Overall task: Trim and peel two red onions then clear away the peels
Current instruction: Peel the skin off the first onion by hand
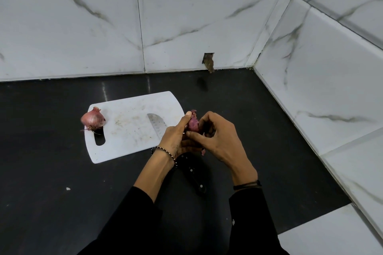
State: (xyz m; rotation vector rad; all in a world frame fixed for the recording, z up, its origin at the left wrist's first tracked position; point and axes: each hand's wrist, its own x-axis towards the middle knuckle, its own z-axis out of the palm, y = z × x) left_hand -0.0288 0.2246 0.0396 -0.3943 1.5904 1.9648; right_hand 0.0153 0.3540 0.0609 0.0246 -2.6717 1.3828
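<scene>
My left hand (pixel 176 136) and my right hand (pixel 219 141) both grip one small red onion (pixel 193 124) above the right end of the white cutting board (pixel 128 143). Loose papery skin sticks up from the onion's top, and a scrap of peel (pixel 203 151) hangs below my right hand. A second red onion (pixel 93 119), skin and roots on, sits at the board's far left corner. A knife lies beneath my hands: its blade (pixel 156 125) rests on the board and its black handle (pixel 195 178) on the counter.
The black counter (pixel 51 172) runs to white marble-patterned wall tiles at the back and right, which meet in a corner. A small hole (pixel 208 62) breaks the back tile near the counter. A white speck (pixel 68 188) lies on the counter at the left.
</scene>
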